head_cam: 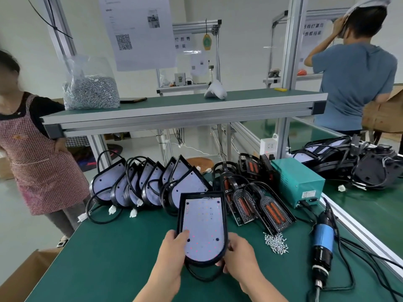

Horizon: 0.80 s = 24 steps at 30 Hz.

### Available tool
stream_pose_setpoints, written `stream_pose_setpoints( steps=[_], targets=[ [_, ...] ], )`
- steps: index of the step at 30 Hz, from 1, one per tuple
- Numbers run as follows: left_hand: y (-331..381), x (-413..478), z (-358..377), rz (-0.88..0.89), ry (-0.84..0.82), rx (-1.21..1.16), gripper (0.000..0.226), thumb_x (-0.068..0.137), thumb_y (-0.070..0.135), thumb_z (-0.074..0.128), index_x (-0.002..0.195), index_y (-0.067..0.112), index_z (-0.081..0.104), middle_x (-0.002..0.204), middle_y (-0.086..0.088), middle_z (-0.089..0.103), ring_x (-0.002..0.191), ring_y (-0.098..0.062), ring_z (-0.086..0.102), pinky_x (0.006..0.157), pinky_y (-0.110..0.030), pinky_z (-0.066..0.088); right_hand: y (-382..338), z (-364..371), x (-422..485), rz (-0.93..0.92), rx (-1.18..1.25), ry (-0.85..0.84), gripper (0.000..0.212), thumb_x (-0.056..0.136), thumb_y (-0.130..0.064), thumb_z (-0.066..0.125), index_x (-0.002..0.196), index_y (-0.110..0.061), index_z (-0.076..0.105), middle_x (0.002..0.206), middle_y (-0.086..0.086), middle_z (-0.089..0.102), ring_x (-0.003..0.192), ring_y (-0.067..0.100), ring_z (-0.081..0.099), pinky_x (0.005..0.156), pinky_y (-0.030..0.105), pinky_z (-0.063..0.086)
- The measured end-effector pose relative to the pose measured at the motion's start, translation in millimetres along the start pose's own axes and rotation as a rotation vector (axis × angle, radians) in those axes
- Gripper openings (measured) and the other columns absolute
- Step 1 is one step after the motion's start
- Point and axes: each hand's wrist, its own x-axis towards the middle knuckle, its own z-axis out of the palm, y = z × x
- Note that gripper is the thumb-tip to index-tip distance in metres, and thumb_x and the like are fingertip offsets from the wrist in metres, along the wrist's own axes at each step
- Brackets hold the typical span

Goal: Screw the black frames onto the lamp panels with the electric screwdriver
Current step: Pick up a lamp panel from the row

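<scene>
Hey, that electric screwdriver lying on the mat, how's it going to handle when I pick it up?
The electric screwdriver has a round barrel lying on its side, so it may roll if nudged. Its cable seems to run to the teal power box, so expect some drag.

Left grip (172, 249) and right grip (237, 253) held forward, fingers seemingly curled

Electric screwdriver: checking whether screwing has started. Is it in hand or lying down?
Lying down. The electric screwdriver rests on the table at the right, while the left hand and right hand both hold the lamp panel.
</scene>
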Motion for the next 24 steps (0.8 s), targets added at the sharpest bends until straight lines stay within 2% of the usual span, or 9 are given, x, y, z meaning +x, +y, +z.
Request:
stream_pose_setpoints(
  steps=[2,4,8,11,13,16,19,21,24],
  targets=[
    [-9.2,9.8,-5.9,-0.007,0.016,0.068,0.013,0.097,0.013,0.059,0.097,0.003,0.052,0.107,-0.023,0.063,0.098,-0.036,0.061,0.087,-0.047,0.048,9.0,-1.8,-4.9,-0.076,0.006,0.057,0.03,0.094,0.005,0.046,0.104,-0.016,0.063,0.082,0.021,0.067,0.041,0.006,0.055,0.044,0.024,0.048],
    [-18.9,16.7,-8.6,-0.045,-0.004,0.014,0.013,0.098,0.008,0.058,0.106,0.0,0.053,0.115,-0.025,0.065,0.107,-0.04,0.063,0.097,-0.052,0.048,18.2,-0.6,-5.5,-0.151,-0.016,0.11,0.025,0.098,0.003,0.046,0.109,-0.017,0.057,0.082,0.018,0.067,0.043,0.007,0.059,0.045,0.023,0.049],
    [-30.4,25.4,-13.8,-0.122,-0.072,-0.265,0.012,0.099,0.002,0.054,0.11,0.001,0.058,0.114,-0.02,0.072,0.097,-0.032,0.067,0.093,-0.049,0.051,25.1,2.6,-2.3,-0.237,0.049,0.193,0.027,0.102,0.001,0.045,0.115,-0.021,0.054,0.085,0.01,0.065,0.053,0.01,0.063,0.048,0.023,0.052],
    [-30.6,25.1,-18.8,-0.129,-0.122,-0.402,0.016,0.1,0.002,0.052,0.112,0.005,0.061,0.111,-0.014,0.075,0.098,-0.03,0.069,0.089,-0.046,0.054,24.5,3.2,1.4,-0.263,0.103,0.242,0.03,0.103,0.0,0.044,0.118,-0.024,0.053,0.086,0.007,0.064,0.057,0.011,0.065,0.051,0.021,0.052],
    [-30.7,23.4,-20.1,-0.129,-0.144,-0.442,0.018,0.1,0.003,0.051,0.115,0.005,0.061,0.114,-0.014,0.074,0.103,-0.032,0.068,0.093,-0.047,0.052,25.0,3.8,1.6,-0.278,0.11,0.254,0.03,0.104,-0.001,0.044,0.118,-0.026,0.054,0.086,0.006,0.064,0.059,0.012,0.066,0.052,0.022,0.053],
    [-32.1,21.8,-19.5,-0.14,-0.145,-0.472,0.02,0.099,0.002,0.051,0.118,0.004,0.06,0.117,-0.016,0.072,0.107,-0.034,0.065,0.102,-0.052,0.047,23.3,1.9,4.0,-0.241,0.124,0.13,0.03,0.104,-0.001,0.045,0.118,-0.026,0.055,0.087,0.007,0.065,0.06,0.013,0.066,0.053,0.025,0.054],
    [-33.4,19.8,-15.6,-0.138,-0.137,-0.494,0.018,0.099,0.001,0.05,0.114,0.003,0.06,0.113,-0.017,0.073,0.099,-0.033,0.067,0.093,-0.049,0.051,12.7,-6.1,12.1,-0.128,0.254,-0.107,0.036,0.104,0.003,0.044,0.129,-0.021,0.053,0.088,0.011,0.062,0.06,0.014,0.064,0.05,0.024,0.05],
    [-34.1,18.8,-14.7,-0.13,-0.131,-0.506,0.017,0.099,0.001,0.05,0.112,0.003,0.061,0.11,-0.017,0.074,0.096,-0.032,0.067,0.087,-0.047,0.052,8.3,-12.5,15.6,-0.13,0.363,-0.108,0.039,0.104,0.003,0.045,0.131,-0.023,0.054,0.089,0.011,0.063,0.063,0.014,0.066,0.051,0.023,0.05],
    [-34.4,19.4,-16.8,-0.131,-0.133,-0.538,0.02,0.1,0.001,0.048,0.117,0.003,0.06,0.113,-0.016,0.072,0.1,-0.033,0.066,0.085,-0.047,0.052,9.6,-12.8,11.7,-0.184,0.49,-0.03,0.04,0.104,0.003,0.046,0.124,-0.028,0.061,0.091,0.011,0.066,0.071,0.016,0.071,0.054,0.023,0.051]
  ],
)
